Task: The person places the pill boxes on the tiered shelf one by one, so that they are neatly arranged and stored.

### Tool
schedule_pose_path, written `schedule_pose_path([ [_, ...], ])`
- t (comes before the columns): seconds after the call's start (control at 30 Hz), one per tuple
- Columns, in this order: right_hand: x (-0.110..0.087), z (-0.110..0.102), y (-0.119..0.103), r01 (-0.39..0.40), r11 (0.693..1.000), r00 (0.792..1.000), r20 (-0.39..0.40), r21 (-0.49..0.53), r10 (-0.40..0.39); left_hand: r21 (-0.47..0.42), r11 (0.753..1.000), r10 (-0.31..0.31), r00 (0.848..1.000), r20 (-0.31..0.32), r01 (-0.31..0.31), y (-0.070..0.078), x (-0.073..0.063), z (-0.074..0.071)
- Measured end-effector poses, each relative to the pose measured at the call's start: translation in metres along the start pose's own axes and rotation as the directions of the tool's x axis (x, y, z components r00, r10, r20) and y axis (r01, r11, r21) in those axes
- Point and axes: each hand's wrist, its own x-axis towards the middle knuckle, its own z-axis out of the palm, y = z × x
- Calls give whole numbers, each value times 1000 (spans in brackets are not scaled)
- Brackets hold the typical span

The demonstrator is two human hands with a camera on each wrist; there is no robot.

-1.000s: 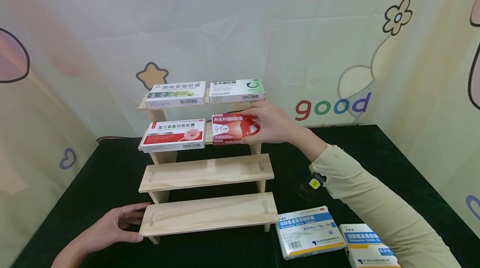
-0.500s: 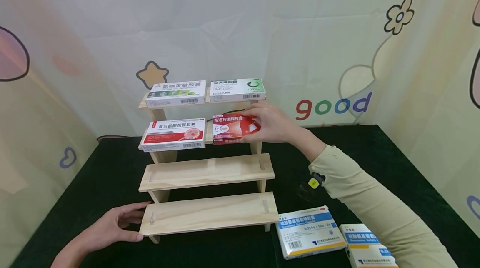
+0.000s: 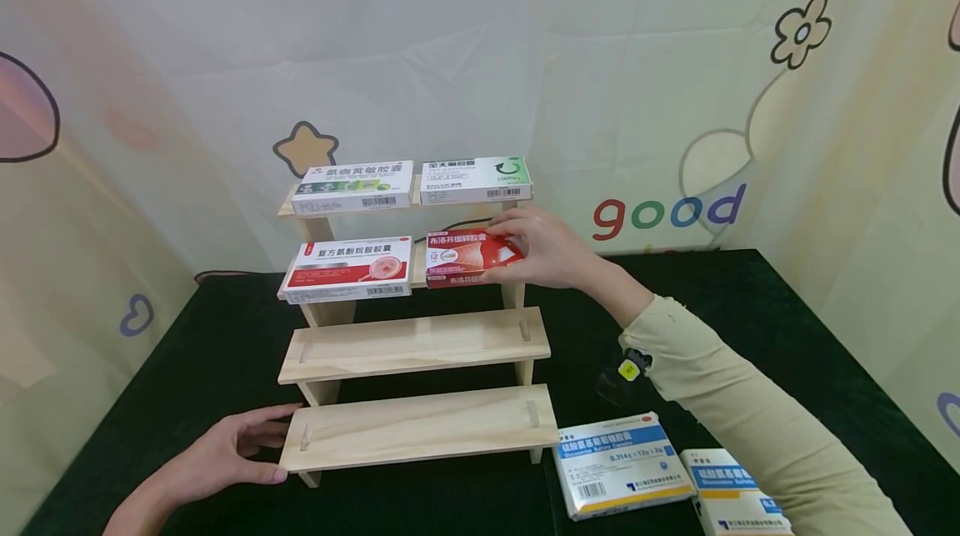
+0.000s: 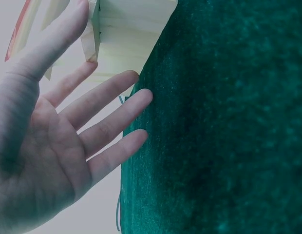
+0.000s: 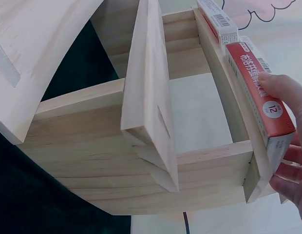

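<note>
On the second tier from the top of a wooden stepped rack (image 3: pixel 420 429), a red medicine box (image 3: pixel 459 257) sits at the right. My right hand (image 3: pixel 547 251) grips its right end. In the right wrist view the thumb presses the printed face of that box (image 5: pixel 262 92), with other fingers at its end. To its left lies a white and red medicine box (image 3: pixel 348 269). My left hand (image 3: pixel 213 459) holds the left end of the lowest board between thumb and forefinger. The left wrist view shows its other fingers spread, touching nothing.
Two white medicine boxes, one with green print (image 3: pixel 352 188) and one with a green arrow (image 3: pixel 475 181), lie on the top tier. Blue and white boxes (image 3: pixel 622 465) lie on the dark green cloth (image 3: pixel 750 328) at right, one partly behind the right sleeve. A patterned curtain (image 3: pixel 480 69) hangs behind.
</note>
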Motion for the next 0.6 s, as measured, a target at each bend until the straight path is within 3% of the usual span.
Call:
schedule_pose_path([
  [0.6, -4, -1, 2, 55, 998, 997, -50, 39, -53, 5, 1000, -1, 1000, -5, 1, 1, 0, 1],
])
